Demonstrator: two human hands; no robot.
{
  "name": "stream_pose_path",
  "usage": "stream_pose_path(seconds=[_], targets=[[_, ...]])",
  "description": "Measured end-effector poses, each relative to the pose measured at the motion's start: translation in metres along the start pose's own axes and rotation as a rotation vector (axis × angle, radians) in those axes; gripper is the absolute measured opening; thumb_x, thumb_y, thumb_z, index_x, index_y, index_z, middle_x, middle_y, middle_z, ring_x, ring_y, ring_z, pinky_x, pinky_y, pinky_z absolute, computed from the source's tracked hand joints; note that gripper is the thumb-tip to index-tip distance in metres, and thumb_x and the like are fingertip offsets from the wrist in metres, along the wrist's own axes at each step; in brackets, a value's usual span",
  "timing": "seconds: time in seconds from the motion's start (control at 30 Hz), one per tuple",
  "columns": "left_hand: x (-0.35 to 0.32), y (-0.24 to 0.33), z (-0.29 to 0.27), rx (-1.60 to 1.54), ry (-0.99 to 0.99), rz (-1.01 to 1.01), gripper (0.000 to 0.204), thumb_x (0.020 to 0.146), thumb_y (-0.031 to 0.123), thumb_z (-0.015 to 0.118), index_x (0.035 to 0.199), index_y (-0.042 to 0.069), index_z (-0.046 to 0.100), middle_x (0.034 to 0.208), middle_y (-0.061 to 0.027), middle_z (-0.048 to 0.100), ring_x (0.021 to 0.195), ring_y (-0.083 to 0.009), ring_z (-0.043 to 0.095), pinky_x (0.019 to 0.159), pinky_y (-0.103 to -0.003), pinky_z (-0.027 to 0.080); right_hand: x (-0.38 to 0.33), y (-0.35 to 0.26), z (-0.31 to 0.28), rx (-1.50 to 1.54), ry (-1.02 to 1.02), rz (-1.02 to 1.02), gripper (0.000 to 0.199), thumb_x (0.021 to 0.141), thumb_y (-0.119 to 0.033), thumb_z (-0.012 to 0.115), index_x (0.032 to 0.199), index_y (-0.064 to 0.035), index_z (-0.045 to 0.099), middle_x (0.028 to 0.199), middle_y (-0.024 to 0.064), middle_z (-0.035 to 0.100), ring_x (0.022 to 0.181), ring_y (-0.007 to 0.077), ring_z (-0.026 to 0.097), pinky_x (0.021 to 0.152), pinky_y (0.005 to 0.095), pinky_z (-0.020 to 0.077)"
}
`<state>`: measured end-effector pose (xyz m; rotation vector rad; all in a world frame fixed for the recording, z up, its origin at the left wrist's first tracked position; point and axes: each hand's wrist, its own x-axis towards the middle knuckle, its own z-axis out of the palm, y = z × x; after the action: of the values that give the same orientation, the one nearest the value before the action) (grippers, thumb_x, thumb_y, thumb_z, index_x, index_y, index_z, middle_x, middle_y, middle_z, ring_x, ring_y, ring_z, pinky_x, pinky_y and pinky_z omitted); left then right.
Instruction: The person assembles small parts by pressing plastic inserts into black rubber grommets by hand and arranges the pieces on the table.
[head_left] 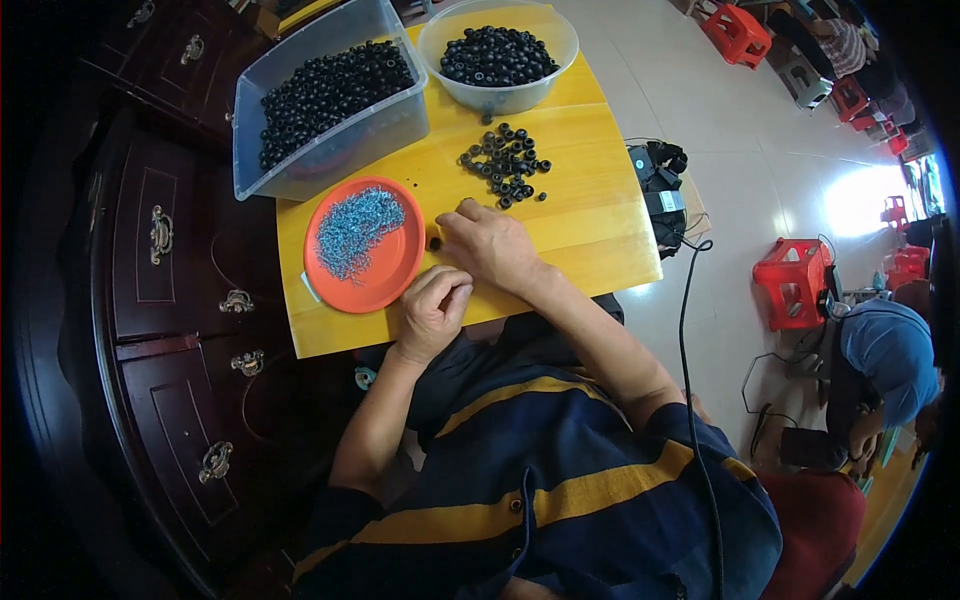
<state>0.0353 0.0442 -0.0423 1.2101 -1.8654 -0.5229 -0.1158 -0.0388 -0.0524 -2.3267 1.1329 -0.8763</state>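
Curling both hands over the near part of a yellow table (590, 220), a person is holding the left hand (430, 315) just beside an orange plate (400, 272), while the right hand (492, 245) is reaching slightly farther out. The hands are resting close to each other; whether either is pinching something I can't make out, since the fingers are hiding it. One loose black piece (434, 243) is sitting between the plate and the right hand's fingertips. Tiny bluish pieces (360, 230) are covering the plate's left and far parts, and more black pieces (505, 160) are lying scattered beyond the right hand, near a full clear bowl (572, 58). With the left hand resting so near the rim, a careless knock could be tipping the plate and spilling its contents. A sweeping right forearm might be sending the rounded black pieces rolling. At far left, the heavy-looking tub (375, 145) is seemingly jutting past the table's edge, so a shove could be unbalancing it.
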Motion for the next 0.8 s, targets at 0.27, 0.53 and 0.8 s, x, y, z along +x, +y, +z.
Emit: stream_pose_path(seconds=[0.27,0.53,0.8], targets=[[-0.006,-0.001,-0.004,-0.061,0.027,-0.055,0.01,0.084,-0.005,0.068,0.092,0.0,0.065,0.086,-0.0123,0.067,0.077,-0.0265,0.067,0.069,-0.033,0.052,0.007,0.003,0.025,0.044,-0.007,-0.047,0.026,0.08,-0.024,0.076,0.102,-0.0127,0.07,0.093,0.0076,0.065,0.085,0.0302,0.067,0.071,0.0405,0.0551],[-0.01,-0.001,-0.003,-0.154,0.041,-0.18,0.011,0.085,-0.004,0.07,0.093,0.001,0.065,0.086,-0.0104,0.067,0.079,-0.0221,0.067,0.071,-0.032,0.053,-0.015,0.01,-0.007,0.697,-0.107,0.297,0.015,0.093,-0.016,0.068,0.104,-0.0054,0.068,0.093,-0.0002,0.067,0.079,0.0135,0.065,0.072,0.0285,0.0536],[0.017,0.021,-0.002,-0.284,0.139,-0.191,0.008,0.088,-0.003,0.069,0.096,0.0,0.068,0.09,-0.0071,0.066,0.081,-0.0153,0.064,0.074,-0.027,0.051,-0.044,0.014,-0.037,1.658,-0.055,0.535,0.015,0.099,-0.016,0.065,0.111,-0.0071,0.065,0.095,0.0027,0.069,0.079,0.0092,0.064,0.076,0.0241,0.053]])
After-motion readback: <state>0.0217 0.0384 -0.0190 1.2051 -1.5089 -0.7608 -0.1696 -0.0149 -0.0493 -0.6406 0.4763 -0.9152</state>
